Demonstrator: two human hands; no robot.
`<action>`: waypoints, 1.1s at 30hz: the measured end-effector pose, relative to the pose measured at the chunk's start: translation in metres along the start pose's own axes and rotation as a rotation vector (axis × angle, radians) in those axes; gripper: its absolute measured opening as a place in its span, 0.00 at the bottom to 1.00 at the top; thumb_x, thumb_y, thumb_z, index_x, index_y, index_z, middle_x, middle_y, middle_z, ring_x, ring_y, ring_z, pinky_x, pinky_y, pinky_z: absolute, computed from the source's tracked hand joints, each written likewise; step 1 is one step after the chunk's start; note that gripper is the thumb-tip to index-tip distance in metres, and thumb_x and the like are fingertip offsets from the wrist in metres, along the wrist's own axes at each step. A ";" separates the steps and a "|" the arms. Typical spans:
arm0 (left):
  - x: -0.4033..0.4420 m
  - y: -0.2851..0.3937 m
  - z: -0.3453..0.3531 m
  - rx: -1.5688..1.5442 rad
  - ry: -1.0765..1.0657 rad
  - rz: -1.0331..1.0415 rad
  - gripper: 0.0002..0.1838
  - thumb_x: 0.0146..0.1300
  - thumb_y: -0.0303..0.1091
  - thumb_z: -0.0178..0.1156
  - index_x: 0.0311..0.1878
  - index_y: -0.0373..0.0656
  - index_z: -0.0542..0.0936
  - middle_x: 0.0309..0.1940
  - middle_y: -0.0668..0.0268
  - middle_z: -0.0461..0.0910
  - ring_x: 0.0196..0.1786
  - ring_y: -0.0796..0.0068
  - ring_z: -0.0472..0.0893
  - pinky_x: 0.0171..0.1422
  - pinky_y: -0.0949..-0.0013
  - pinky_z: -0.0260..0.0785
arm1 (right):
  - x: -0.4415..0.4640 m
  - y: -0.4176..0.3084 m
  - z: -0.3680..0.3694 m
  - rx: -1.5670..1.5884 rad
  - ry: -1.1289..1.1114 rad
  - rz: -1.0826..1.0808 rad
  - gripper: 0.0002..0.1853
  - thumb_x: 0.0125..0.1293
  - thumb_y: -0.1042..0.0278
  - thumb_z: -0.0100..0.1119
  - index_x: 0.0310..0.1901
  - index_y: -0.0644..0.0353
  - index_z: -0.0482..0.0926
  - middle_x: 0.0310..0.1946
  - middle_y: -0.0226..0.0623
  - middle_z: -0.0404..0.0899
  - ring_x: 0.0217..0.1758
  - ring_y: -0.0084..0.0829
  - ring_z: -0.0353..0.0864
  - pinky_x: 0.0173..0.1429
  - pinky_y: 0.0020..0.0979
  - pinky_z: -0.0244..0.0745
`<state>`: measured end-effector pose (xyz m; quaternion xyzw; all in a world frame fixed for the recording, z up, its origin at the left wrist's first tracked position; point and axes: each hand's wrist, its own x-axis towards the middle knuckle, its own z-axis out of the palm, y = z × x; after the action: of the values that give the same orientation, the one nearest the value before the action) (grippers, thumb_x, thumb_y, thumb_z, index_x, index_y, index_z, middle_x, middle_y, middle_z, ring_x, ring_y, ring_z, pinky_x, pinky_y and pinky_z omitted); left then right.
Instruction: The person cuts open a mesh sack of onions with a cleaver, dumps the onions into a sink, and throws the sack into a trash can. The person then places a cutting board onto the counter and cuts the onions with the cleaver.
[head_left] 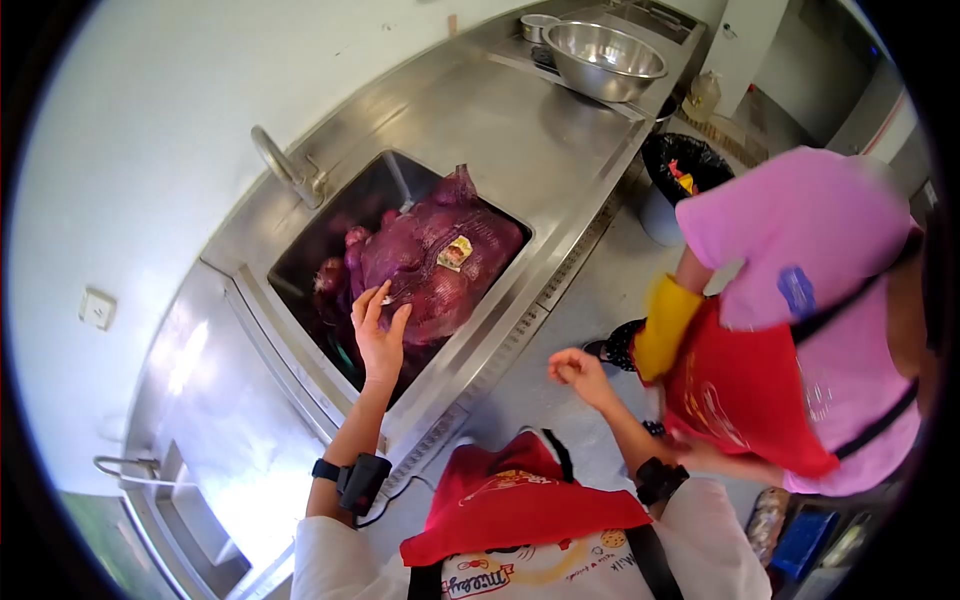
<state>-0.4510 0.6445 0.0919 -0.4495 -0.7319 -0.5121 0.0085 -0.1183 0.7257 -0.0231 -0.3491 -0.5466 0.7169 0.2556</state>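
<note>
on the far left a switch plate (98, 308) sits on the wall, and right of it a curved tap (270, 150) rises from the metal bench (440, 110) behind the sink (522, 222). at the left of the sink lie purple onions (328, 275), beside a big purple mesh bag (425, 235) that fills much of the basin, its far end gathered to a point and a pale label (455, 253) on top. my left grip (393, 300) is over the near left part of the bag, thumb parted a little from the fingers; i cannot tell whether the tips touch the mesh. farther right, past the bench edge, my right grip (566, 367) is curled narrow above the floor (510, 400), and i cannot tell if its tips meet. a wide steel bowl (605, 75) stands at the far end of the bench. rightmost are a bin (660, 215) with a black liner and, nearer, a co-worker (800, 240) in a pink shirt, red apron and yellow glove (668, 325).
</note>
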 end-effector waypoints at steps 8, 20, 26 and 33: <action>0.013 -0.008 0.001 -0.157 -0.061 0.006 0.10 0.61 0.23 0.59 0.45 0.34 0.79 0.42 0.65 0.80 0.44 0.76 0.76 0.48 0.76 0.68 | 0.091 -0.050 -0.003 0.247 0.132 -0.075 0.07 0.67 0.75 0.49 0.42 0.59 0.76 0.34 0.30 0.79 0.37 0.21 0.78 0.39 0.23 0.75; 0.018 -0.009 -0.019 -0.642 -0.158 -0.464 0.07 0.55 0.20 0.61 0.38 0.35 0.81 0.47 0.64 0.78 0.48 0.80 0.73 0.54 0.78 0.62 | 0.318 -0.094 -0.010 0.006 0.055 0.090 0.20 0.67 0.61 0.54 0.56 0.61 0.70 0.52 0.40 0.73 0.55 0.30 0.73 0.56 0.32 0.73; 0.009 -0.001 -0.013 -0.651 -0.061 -0.490 0.07 0.57 0.21 0.60 0.40 0.35 0.81 0.49 0.61 0.79 0.52 0.74 0.74 0.58 0.74 0.62 | 0.430 -0.086 0.019 -0.277 0.076 0.042 0.26 0.66 0.59 0.56 0.61 0.63 0.65 0.53 0.35 0.73 0.54 0.28 0.73 0.55 0.32 0.71; 0.004 0.032 0.018 -0.604 0.341 -0.639 0.09 0.60 0.23 0.57 0.42 0.34 0.81 0.46 0.59 0.81 0.51 0.71 0.76 0.59 0.72 0.63 | 0.490 -0.043 0.007 -0.099 -0.061 -0.030 0.16 0.68 0.59 0.51 0.51 0.60 0.73 0.41 0.35 0.79 0.43 0.29 0.78 0.52 0.35 0.73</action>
<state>-0.4238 0.6635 0.1093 -0.0934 -0.6401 -0.7455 -0.1605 -0.4315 1.0999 -0.0887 -0.3311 -0.5941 0.6955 0.2317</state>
